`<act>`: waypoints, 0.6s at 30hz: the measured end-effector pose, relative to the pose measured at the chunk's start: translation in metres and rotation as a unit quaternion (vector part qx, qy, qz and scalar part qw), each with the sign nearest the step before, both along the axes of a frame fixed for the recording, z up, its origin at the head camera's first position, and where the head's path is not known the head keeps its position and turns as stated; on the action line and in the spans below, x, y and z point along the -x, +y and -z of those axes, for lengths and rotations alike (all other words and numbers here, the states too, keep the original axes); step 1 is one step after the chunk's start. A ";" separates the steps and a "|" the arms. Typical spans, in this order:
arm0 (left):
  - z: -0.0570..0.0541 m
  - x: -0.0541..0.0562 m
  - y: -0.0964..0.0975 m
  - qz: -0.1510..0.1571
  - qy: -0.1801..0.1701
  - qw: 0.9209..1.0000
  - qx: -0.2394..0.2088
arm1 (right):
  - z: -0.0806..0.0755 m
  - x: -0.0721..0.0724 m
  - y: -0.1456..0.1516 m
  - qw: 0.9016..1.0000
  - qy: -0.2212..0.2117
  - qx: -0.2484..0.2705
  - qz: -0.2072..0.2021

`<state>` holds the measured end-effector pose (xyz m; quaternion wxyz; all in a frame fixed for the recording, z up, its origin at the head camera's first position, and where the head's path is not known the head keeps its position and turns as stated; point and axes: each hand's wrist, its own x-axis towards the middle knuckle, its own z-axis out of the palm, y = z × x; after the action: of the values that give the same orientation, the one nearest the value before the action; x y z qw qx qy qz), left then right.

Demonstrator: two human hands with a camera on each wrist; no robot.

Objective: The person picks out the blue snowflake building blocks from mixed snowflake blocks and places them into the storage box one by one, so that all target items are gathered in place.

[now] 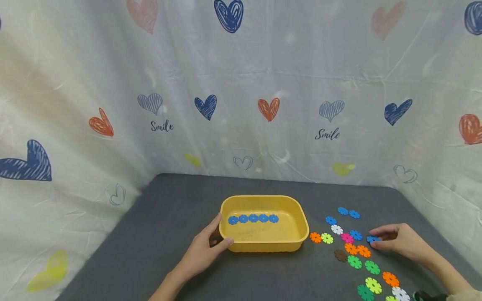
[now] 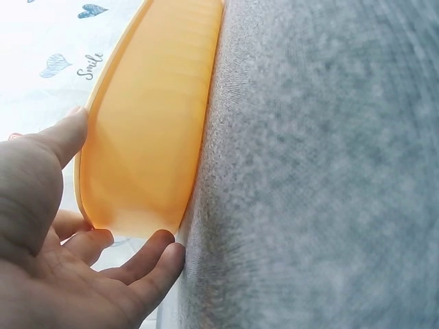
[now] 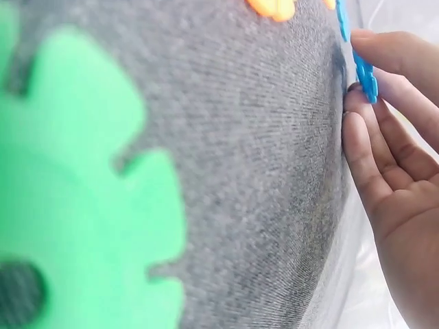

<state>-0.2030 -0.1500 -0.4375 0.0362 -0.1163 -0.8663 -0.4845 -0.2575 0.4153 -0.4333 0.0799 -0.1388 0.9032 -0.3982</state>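
Observation:
My left hand [image 1: 203, 246] grips the near left corner of a yellow plastic basin [image 1: 267, 246], thumb at the rim and fingertips against the outer wall in the left wrist view. Inside the basin lies a row of several blue notched discs [image 1: 253, 218]. Over on the right, my right hand [image 1: 404, 242] pinches another blue notched disc [image 1: 373, 239] between thumb and fingers. The right wrist view shows that disc [image 3: 367, 75] edge-on, with the other fingertips low at the grey surface.
Loose notched discs lie right of the basin: orange [image 1: 315, 237], white [image 1: 337, 229], pink [image 1: 347, 238], brown [image 1: 340, 255], green [image 1: 354, 262] and more blue ones [image 1: 354, 214]. The dark grey table [image 1: 180, 200] ends at a curtain [image 1: 241, 142] printed with hearts.

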 end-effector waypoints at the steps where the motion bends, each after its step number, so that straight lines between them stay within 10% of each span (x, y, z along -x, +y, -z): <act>1: 0.000 0.000 0.000 0.000 0.000 1.000 -0.001 | 0.000 -0.001 -0.001 1.000 0.003 -0.004 0.007; 18: 0.000 -0.001 0.001 0.003 0.006 1.000 -0.002 | -0.015 -0.014 -0.020 0.993 0.057 -0.014 0.098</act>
<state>-0.2025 -0.1494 -0.4370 0.0401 -0.1216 -0.8648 -0.4856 -0.2433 0.3955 -0.4188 -0.0097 -0.0712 0.9210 -0.3829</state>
